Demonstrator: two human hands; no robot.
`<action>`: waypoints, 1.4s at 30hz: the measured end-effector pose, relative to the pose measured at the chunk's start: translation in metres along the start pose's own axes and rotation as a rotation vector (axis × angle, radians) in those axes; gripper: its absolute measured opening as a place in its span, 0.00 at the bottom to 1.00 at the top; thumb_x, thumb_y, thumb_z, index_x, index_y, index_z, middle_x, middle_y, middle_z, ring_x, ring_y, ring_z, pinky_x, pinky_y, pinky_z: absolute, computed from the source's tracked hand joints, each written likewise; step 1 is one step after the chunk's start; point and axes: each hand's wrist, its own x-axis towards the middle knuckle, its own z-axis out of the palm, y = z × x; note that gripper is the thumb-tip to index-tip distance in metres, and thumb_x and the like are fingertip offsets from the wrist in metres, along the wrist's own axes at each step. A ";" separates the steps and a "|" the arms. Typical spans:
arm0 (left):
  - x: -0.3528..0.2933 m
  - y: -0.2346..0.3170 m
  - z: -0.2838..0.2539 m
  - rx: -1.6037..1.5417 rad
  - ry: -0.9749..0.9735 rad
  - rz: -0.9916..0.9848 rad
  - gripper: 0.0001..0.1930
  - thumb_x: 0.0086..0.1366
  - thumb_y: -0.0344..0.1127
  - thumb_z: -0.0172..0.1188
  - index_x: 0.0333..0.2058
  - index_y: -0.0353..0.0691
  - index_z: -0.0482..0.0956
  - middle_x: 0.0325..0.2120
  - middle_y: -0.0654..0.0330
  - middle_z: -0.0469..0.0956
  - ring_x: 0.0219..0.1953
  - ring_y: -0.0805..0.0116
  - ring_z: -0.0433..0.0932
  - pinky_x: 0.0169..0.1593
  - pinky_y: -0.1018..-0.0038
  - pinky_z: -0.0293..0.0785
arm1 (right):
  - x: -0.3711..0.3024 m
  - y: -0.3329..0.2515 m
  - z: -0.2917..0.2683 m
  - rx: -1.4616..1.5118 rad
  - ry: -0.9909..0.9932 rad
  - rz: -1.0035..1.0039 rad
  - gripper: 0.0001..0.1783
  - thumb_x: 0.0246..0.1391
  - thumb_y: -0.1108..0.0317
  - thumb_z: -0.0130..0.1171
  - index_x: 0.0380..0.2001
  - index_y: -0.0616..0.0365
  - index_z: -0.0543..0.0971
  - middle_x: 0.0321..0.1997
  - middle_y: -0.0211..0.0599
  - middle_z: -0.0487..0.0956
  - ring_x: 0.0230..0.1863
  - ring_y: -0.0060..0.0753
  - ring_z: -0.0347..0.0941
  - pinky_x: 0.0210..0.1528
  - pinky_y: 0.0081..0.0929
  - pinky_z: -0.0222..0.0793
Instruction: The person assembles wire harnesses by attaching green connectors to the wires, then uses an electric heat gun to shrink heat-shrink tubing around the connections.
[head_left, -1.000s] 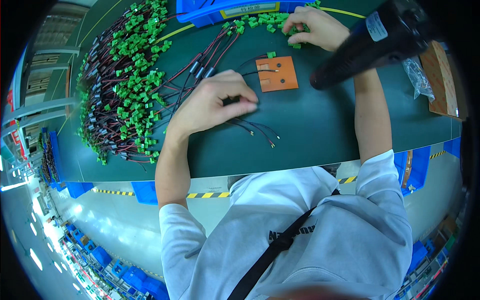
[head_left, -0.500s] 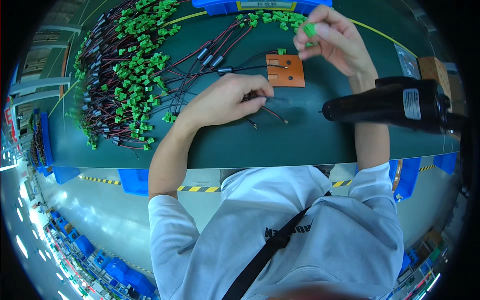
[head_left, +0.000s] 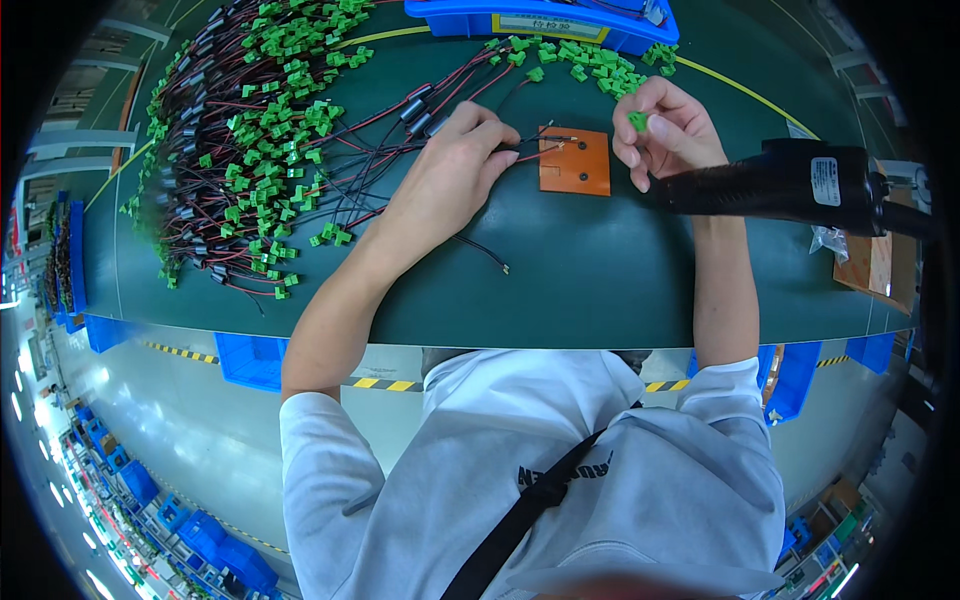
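The right hand (head_left: 668, 135) has its fingertips closed on a small green connector (head_left: 638, 121), just right of the orange plate (head_left: 570, 164). The left hand (head_left: 455, 165) pinches thin wires (head_left: 540, 154), whose ends reach over this plate, well back from the near edge of the green table (head_left: 600, 295). A black tool (head_left: 760, 188) appears in front of the right forearm. Toward the table's left edge lies a heap of wired connectors (head_left: 265, 125)

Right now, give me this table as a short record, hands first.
left hand: pinches thin wires, some ends over the orange plate
right hand: holds a green clip
wire pile: many green clips attached, table's left side
loose clips: near the blue bin
black tool: at right, below the right hand in view
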 end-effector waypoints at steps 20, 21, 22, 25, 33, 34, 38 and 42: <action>0.012 -0.012 -0.004 0.432 0.291 0.227 0.09 0.63 0.30 0.70 0.42 0.39 0.84 0.38 0.60 0.83 0.44 0.58 0.79 0.49 0.63 0.73 | 0.001 0.002 0.022 -0.368 0.012 0.069 0.11 0.63 0.71 0.68 0.47 0.60 0.80 0.40 0.38 0.84 0.43 0.31 0.82 0.52 0.29 0.79; 0.011 -0.012 -0.005 0.268 0.216 0.233 0.08 0.63 0.31 0.71 0.40 0.38 0.84 0.35 0.59 0.83 0.42 0.57 0.80 0.47 0.62 0.73 | 0.002 0.002 0.022 -0.398 0.033 0.072 0.13 0.62 0.69 0.70 0.45 0.61 0.80 0.40 0.39 0.83 0.42 0.31 0.81 0.51 0.31 0.78; 0.011 -0.011 0.000 0.224 0.227 0.268 0.07 0.63 0.31 0.71 0.38 0.37 0.85 0.33 0.58 0.83 0.39 0.56 0.79 0.45 0.61 0.74 | 0.002 0.003 0.020 -0.400 0.035 0.072 0.13 0.62 0.69 0.70 0.45 0.61 0.80 0.40 0.39 0.83 0.42 0.31 0.81 0.51 0.31 0.78; 0.008 -0.008 0.010 0.300 0.142 0.279 0.08 0.62 0.31 0.71 0.40 0.37 0.85 0.33 0.58 0.83 0.39 0.55 0.79 0.47 0.62 0.75 | 0.000 0.007 0.014 -0.471 0.063 0.059 0.13 0.62 0.69 0.70 0.46 0.61 0.80 0.41 0.39 0.83 0.43 0.31 0.81 0.52 0.30 0.79; 0.001 -0.004 0.015 0.244 0.095 0.253 0.15 0.62 0.26 0.69 0.49 0.37 0.82 0.39 0.54 0.80 0.39 0.51 0.79 0.44 0.61 0.78 | 0.001 0.007 0.019 -0.487 0.078 0.085 0.14 0.63 0.69 0.69 0.48 0.62 0.80 0.41 0.38 0.83 0.43 0.31 0.81 0.51 0.31 0.79; 0.000 -0.001 0.015 0.184 0.085 0.220 0.17 0.63 0.25 0.67 0.51 0.36 0.80 0.38 0.54 0.79 0.37 0.53 0.80 0.42 0.64 0.79 | 0.001 0.008 0.019 -0.489 0.078 0.088 0.14 0.63 0.69 0.69 0.48 0.62 0.80 0.41 0.38 0.83 0.43 0.31 0.81 0.51 0.31 0.79; -0.001 0.007 0.007 -0.147 0.002 0.026 0.18 0.65 0.22 0.63 0.53 0.34 0.80 0.37 0.57 0.76 0.32 0.66 0.79 0.37 0.72 0.79 | 0.001 0.008 0.021 -0.500 0.089 0.082 0.12 0.64 0.70 0.68 0.48 0.62 0.81 0.40 0.37 0.83 0.42 0.29 0.80 0.50 0.30 0.78; 0.000 0.004 0.004 -0.206 -0.016 -0.030 0.16 0.64 0.22 0.62 0.52 0.33 0.82 0.37 0.60 0.75 0.34 0.74 0.78 0.39 0.76 0.78 | 0.003 0.007 0.026 -0.594 0.105 0.143 0.09 0.65 0.72 0.66 0.46 0.63 0.82 0.38 0.33 0.81 0.38 0.23 0.77 0.44 0.23 0.74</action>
